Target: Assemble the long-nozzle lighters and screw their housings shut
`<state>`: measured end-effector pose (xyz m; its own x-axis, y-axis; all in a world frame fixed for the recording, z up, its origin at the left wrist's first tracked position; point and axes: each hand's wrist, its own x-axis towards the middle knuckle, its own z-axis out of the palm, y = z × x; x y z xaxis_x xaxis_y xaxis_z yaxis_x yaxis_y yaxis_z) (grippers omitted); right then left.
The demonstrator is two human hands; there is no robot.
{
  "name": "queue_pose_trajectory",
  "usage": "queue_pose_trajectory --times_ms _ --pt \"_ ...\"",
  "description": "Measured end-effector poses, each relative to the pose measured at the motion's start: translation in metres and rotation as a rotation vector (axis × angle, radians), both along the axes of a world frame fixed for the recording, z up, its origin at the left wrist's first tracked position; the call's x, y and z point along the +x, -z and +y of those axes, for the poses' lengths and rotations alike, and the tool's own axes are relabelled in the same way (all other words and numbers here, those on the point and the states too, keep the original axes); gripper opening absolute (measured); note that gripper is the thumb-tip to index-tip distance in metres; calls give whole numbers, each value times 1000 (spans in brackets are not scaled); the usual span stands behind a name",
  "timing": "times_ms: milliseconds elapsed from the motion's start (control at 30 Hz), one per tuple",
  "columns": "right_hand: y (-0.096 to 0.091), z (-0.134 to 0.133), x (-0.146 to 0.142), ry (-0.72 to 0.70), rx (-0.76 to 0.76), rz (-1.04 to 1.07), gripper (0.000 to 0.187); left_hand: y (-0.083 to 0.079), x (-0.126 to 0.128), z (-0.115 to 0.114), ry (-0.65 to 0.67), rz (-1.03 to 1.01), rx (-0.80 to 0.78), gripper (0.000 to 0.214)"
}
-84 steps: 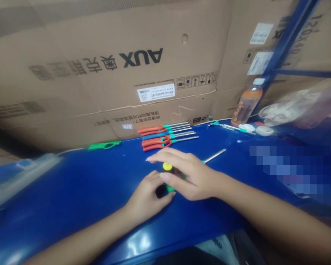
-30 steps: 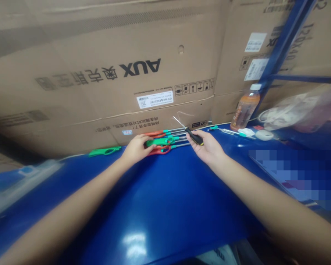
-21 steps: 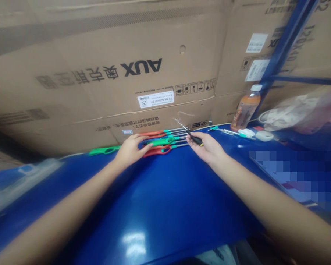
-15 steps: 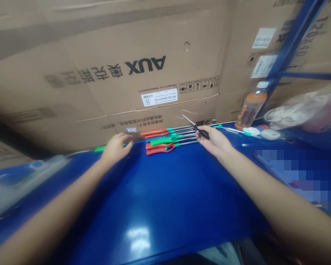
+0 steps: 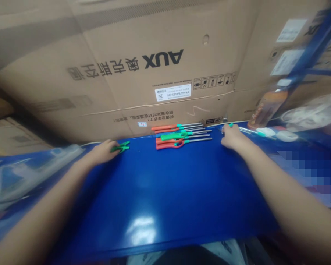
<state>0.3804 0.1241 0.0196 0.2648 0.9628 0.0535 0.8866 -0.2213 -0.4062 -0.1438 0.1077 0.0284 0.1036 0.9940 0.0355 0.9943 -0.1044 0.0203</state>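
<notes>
My left hand (image 5: 107,151) is closed round one end of a green plastic handle piece (image 5: 123,147), low over the table's back left. To its right lies a row of stick lighters (image 5: 169,143) with orange, red and green handles and metal tubes pointing right. My right hand (image 5: 233,137) is at the back edge, beyond the tube tips, its fingers curled together. A teal tip (image 5: 231,125) shows just past these fingers, and metal tubes with a teal collar (image 5: 248,131) lie beside the hand. What the right fingers hold is hidden. The screwdriver cannot be seen.
A large cardboard box (image 5: 121,88) stands upright along the back of the blue table (image 5: 165,198). An orange drink bottle (image 5: 269,105), white lumps (image 5: 287,136) and a plastic bag (image 5: 314,110) are at the right. Clear plastic packaging (image 5: 38,176) lies left.
My left hand, previously empty beside the lighters, has moved left and taken the green piece. My right hand has moved right from the lighter tubes; its black-handled screwdriver is out of sight. The view has shifted.
</notes>
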Motion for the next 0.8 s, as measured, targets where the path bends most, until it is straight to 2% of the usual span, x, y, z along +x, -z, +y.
queue_pose_trajectory --times_ms 100,200,300,400,467,533,667,700,733,800 --pt "0 1 2 27 -89 -90 52 -8 1 -18 59 -29 -90 40" --pt "0 -2 2 16 -111 -130 54 -16 8 -38 118 -53 -167 39" --pt "2 -5 0 -18 -65 -138 52 -20 20 -58 157 -64 -225 36" --pt "4 -8 -8 -111 64 -125 42 -21 38 -76 201 -61 -269 27" --pt "4 -12 -21 -250 185 -97 34 -20 56 -88 231 -60 -282 23" --pt "4 -21 -40 -461 285 -48 28 -18 79 -98 287 -67 -277 24" --pt "3 -57 -82 -969 317 48 17 -7 131 -111 497 -284 -263 20" --pt "3 -68 -91 -1157 317 126 25 -2 143 -112 524 -346 -264 19" --pt "3 -78 -99 -1279 297 184 37 3 155 -113 528 -401 -247 19" --pt "2 -93 -110 -1402 210 146 46 12 172 -113 524 -486 -188 18"
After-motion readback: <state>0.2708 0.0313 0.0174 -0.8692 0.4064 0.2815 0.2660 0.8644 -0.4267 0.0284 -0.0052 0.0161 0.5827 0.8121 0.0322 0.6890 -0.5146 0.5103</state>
